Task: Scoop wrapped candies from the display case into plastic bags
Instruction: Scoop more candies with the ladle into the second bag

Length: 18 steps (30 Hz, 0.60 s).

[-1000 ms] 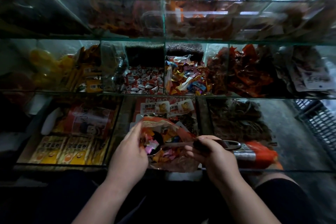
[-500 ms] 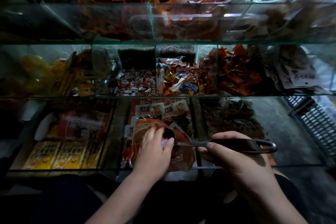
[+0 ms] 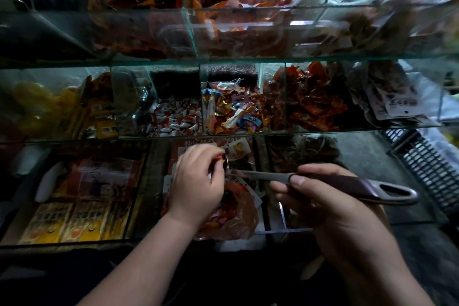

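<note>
head view: right hand (image 3: pixel 335 206) curls round the handle of the scoop (image 3: pixel 347 182), its long axis running leftward to the left hand (image 3: pixel 196 181), which pinches the plastic bag (image 3: pixel 244 208) (candies (image 3: pixel 221 217) inside) just beneath the bowl.

Yellow packets with orange faces (image 3: pixel 74 221) at lower left, crumpled red-orange snack packets (image 3: pixel 315 102) on the middle level, white labelled pouches (image 3: pixel 397 104) beside them, black slatted crate (image 3: pixel 427 169) far right.
</note>
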Motion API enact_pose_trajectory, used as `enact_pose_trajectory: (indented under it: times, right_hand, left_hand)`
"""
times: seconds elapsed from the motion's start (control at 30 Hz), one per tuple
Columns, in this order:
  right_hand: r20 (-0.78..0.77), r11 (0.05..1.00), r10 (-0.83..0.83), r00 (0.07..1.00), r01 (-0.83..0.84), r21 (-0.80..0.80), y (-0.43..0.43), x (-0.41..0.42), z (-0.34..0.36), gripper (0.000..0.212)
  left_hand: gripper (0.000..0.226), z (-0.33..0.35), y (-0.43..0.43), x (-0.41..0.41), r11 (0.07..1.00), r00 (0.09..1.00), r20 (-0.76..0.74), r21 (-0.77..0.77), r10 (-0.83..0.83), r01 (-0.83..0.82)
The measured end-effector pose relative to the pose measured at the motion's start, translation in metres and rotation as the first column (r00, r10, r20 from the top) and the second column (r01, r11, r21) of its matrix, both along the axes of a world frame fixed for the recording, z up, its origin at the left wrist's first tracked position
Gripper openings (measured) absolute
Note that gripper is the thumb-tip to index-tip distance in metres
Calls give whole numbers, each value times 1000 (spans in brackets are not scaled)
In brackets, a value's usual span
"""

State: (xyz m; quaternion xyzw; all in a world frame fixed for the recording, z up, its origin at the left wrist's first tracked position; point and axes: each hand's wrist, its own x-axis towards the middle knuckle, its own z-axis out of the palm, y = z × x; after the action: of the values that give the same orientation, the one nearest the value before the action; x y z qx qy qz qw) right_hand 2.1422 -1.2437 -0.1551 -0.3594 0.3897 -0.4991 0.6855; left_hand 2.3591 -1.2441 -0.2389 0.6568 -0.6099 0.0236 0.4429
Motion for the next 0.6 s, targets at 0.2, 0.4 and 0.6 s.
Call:
enact_pose_trajectory:
  times: [0.2,0.4,0.6]
  right_hand:
    - [133,989,-121,984,108,105,-33,9,10,11]
    - [195,973,-229,954,222,59,-83,32,1,6]
    - [-524,899,-206,826,-52,-436,-137,79,-29,6]
  left_hand:
    - [25,43,-49,8,994,998,-30,-94,-51,48]
    - [23,45,-51,15,986,963,-270,-156,20,-65]
    - [24,13,-28,21,993,906,-410,87,107,-77]
